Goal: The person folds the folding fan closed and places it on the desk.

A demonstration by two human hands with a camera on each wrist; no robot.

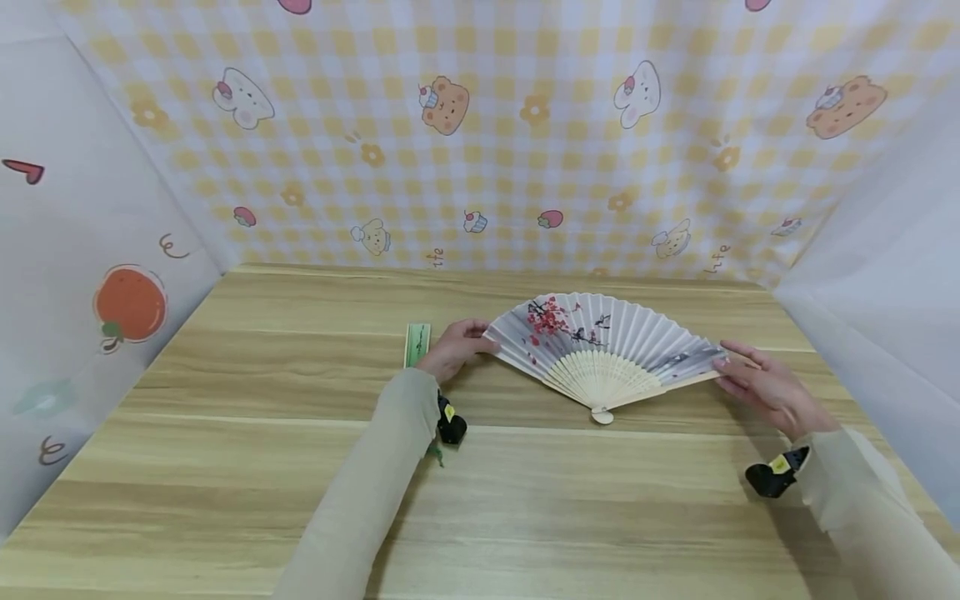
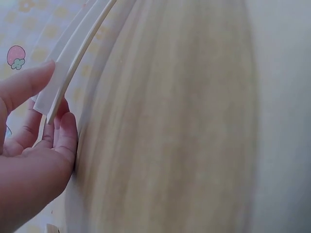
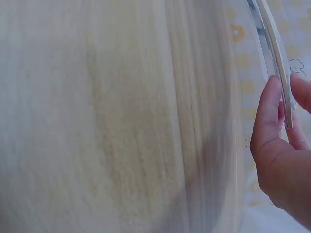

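Observation:
A folding fan (image 1: 600, 333) is spread wide, its pale pleated leaf painted with red blossoms and dark birds, its light bamboo ribs meeting at a pivot toward the person. My left hand (image 1: 457, 346) pinches the fan's left outer edge between thumb and fingers. At the opposite end, my right hand (image 1: 772, 392) grips the right outer edge. In the left wrist view the thumb presses on the fan's end stick (image 2: 58, 92), with fingers behind it. The right wrist view shows the other end stick (image 3: 282, 73) between thumb and fingers.
A narrow green box (image 1: 417, 343) lies on the wooden table (image 1: 562, 517) just left of my left hand, partly covered by the forearm. A green tassel (image 1: 436, 452) peeks out beside the left sleeve. Patterned cloth (image 1: 495, 167) hangs behind the table, with white cloth at both sides.

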